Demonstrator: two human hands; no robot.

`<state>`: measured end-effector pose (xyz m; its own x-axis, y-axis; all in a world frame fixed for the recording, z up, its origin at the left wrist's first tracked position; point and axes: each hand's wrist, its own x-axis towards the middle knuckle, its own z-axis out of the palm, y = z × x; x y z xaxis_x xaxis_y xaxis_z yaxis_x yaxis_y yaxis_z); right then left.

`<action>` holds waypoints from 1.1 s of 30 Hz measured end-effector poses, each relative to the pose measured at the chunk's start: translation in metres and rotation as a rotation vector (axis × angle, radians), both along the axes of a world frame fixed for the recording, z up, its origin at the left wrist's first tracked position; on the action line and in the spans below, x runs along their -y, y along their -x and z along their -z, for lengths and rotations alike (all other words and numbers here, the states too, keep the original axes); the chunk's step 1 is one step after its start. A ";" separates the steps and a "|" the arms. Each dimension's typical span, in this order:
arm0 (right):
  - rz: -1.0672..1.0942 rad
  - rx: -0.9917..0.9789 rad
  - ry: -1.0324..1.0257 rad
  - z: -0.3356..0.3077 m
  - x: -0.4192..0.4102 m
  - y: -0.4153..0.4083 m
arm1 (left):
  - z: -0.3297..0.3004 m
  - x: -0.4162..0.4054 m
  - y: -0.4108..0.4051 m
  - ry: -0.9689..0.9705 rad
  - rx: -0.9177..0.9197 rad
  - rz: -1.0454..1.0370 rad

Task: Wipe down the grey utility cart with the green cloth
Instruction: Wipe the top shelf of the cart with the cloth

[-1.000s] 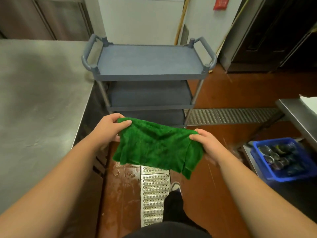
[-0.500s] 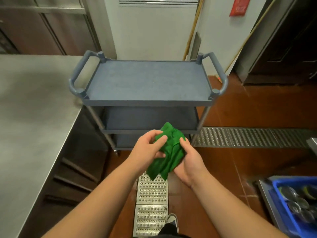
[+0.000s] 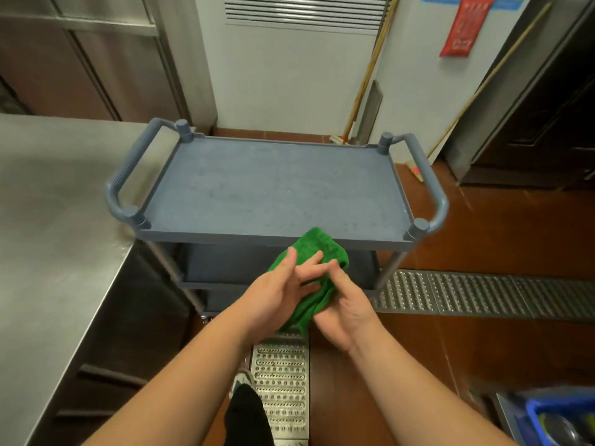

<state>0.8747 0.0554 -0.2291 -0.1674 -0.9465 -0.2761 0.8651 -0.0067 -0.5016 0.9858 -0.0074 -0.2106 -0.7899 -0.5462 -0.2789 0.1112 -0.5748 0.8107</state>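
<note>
**Asker:** Green cloth (image 3: 317, 252) — where is it, and who has it?

**Describer:** It is bunched between both hands, held in the air just in front of the near edge of the grey utility cart (image 3: 273, 188), not yet touching it. The right hand (image 3: 346, 312) cups it from below, fingers curled around the fabric. The left hand (image 3: 277, 291) lies over it with fingers nearly straight, pressing the folds flat.

**Asker:** How should this step go?

**Describer:** My judgement: finish folding the cloth into a flat pad, then lay it on the bare top shelf and wipe in overlapping passes, corners and raised rim included. The two lower shelves and the side handles need the same.

**Asker:** Any containers?

**Describer:** One — a blue crate (image 3: 560, 423) at the lower right corner, mostly cut off. Something metallic seems to sit inside; too blurred to name. A steel desk (image 3: 48, 220) stands to the left.
</note>
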 end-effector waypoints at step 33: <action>-0.063 0.045 -0.406 0.050 0.308 0.169 | 0.063 0.346 0.042 -0.046 0.531 -0.587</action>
<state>0.7061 -0.2521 -0.2791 -0.0921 -0.7674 -0.6345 0.8787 0.2371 -0.4143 0.9439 -0.3533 -0.2734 -0.1312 -0.8113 -0.5698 0.0114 -0.5759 0.8174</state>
